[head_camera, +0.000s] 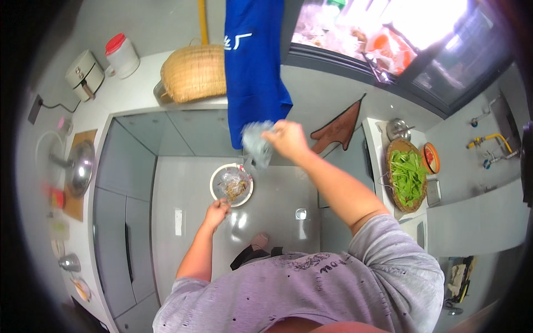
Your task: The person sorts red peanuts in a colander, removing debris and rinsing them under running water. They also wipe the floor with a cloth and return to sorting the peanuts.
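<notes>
My right hand [285, 137] grips a blurred grey-blue cloth or bag [258, 143], raised in front of the lower end of a hanging blue apron or cloth [256, 75]. Lower and to the left, my left hand [218, 212] is at the near rim of a round white-rimmed bin [213, 183] on the floor. The fingers look bent, but whether they hold the rim, the liner or something small cannot be told. Inside the bin lie crumpled clear plastic [231, 179] and brownish scraps [236, 190].
Grey cabinets [120, 166] line the left. A woven basket [193, 75] sits on the back counter. At right stand a flat basket of green leaves [406, 179], an orange-rimmed bowl [431, 158] and a metal bowl [399, 130]. A brown cloth [339, 129] hangs on the wall.
</notes>
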The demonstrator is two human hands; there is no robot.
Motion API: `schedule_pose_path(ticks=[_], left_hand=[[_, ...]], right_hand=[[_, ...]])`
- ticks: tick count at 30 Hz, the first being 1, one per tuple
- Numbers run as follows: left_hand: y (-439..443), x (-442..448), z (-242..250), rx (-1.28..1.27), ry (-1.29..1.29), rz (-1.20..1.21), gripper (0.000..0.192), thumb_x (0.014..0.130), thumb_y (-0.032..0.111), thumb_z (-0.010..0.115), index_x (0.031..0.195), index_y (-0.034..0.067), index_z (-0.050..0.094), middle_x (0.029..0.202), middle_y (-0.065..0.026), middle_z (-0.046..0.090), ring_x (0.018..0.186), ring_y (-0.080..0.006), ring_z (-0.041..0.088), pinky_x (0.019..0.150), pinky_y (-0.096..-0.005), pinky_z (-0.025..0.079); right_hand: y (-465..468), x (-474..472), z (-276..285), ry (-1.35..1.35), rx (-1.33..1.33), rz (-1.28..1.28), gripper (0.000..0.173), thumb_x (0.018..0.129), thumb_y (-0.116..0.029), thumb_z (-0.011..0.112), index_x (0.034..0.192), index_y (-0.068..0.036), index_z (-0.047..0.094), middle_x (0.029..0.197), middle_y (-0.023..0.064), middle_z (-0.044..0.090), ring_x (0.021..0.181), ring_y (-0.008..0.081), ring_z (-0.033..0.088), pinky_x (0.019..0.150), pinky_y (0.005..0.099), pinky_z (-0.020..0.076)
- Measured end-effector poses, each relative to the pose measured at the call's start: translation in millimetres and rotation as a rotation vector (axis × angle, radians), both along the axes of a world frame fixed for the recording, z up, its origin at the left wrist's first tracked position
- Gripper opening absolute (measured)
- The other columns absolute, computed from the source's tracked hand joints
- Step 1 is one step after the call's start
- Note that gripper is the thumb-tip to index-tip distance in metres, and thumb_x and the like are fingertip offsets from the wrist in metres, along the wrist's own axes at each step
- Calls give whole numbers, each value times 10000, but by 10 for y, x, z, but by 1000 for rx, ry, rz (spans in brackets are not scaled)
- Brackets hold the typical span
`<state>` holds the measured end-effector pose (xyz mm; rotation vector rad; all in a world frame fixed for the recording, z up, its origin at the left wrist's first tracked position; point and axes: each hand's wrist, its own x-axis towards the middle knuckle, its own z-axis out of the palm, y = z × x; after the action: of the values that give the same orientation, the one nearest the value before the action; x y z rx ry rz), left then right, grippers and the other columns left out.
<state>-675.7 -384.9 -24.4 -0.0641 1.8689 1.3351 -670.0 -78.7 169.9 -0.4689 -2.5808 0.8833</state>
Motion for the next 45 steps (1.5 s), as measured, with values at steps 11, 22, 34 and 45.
schedule_pose_path(ticks=[11,22,34,45], left_hand=[[-375,277,-183,-256,-166,-67,361,849,265,643,1158,93,568,995,-29,634,826,-169,623,671,-322,466],[337,53,-751,-368,221,-715,569,852,304,656,1283,-40,515,1131,-190,636,1037,-282,607,924,-358,452],[2930,845,91,-151,791,-1685,625,833,411,663,1259,-27,534,1165,-256,611,1106,-351,596,917,-403,474],[2950,4625,1879,488,953,-1771,601,818,282,699,1309,3,493,1265,-228,539,996,-341,604,864,-384,485]], right_hand=[[1781,-1068,1924,571,-641,-103,338,924,-266,556,1131,-1,580,880,105,658,588,166,580,559,264,503],[488,547,204,364,-226,322,166,834,-235,603,900,-97,666,829,111,677,725,295,651,636,372,526],[-1450,5487,-213,-167,-812,-776,374,819,-61,570,1193,-72,560,1044,153,679,950,232,656,794,361,512],[-2154,7947,164,-209,-401,-1255,260,870,-93,555,1119,-34,602,1026,169,670,920,285,652,829,370,494]])
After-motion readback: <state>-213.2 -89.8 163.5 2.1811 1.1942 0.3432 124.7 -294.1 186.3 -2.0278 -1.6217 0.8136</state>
